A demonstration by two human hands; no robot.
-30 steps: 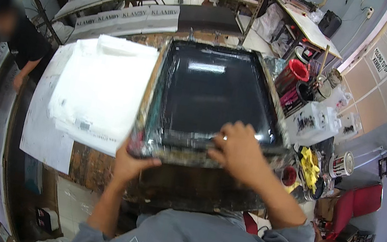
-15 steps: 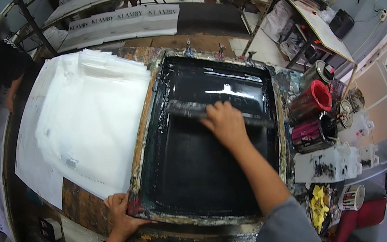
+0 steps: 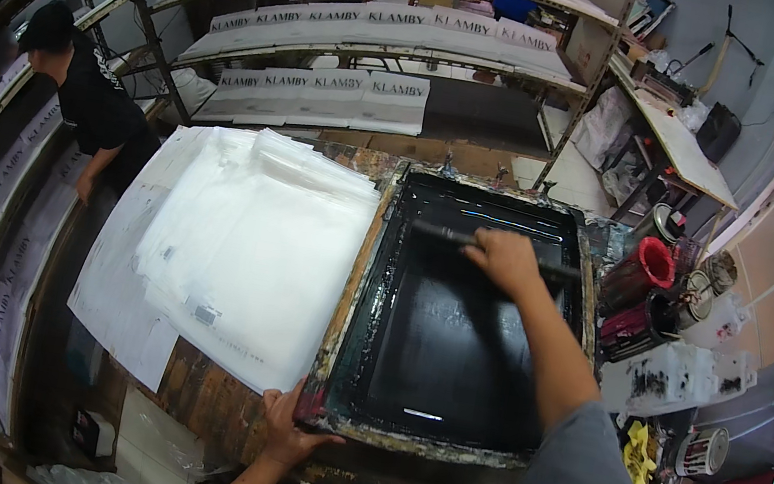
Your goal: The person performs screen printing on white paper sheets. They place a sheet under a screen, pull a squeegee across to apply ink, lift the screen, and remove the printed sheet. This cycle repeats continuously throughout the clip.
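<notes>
A wooden-edged screen printing frame (image 3: 351, 297) lies on the worktable, its mesh (image 3: 449, 363) dark and glossy with black ink. My right hand (image 3: 505, 261) is closed round a long dark squeegee (image 3: 441, 234), which lies crosswise near the far end of the frame. At the near left corner, my left hand (image 3: 289, 427) grips the frame's edge, thumb stretched along the front rail. Left of the frame is a stack of white sheets (image 3: 257, 232), resting on a larger pale board (image 3: 121, 271).
Ink-stained cans, a red tub (image 3: 644, 268) and white plastic containers (image 3: 664, 379) crowd the table's right side. Small clamps (image 3: 499, 174) stand at the frame's far edge. Racks (image 3: 386, 54) of printed sheets rise behind and at left, where another person (image 3: 101, 100) stands.
The squeegee has moved a little toward the far end of the frame in my right hand. My left hand stays at the corner. The view has shifted, placing everything farther right and lower.
</notes>
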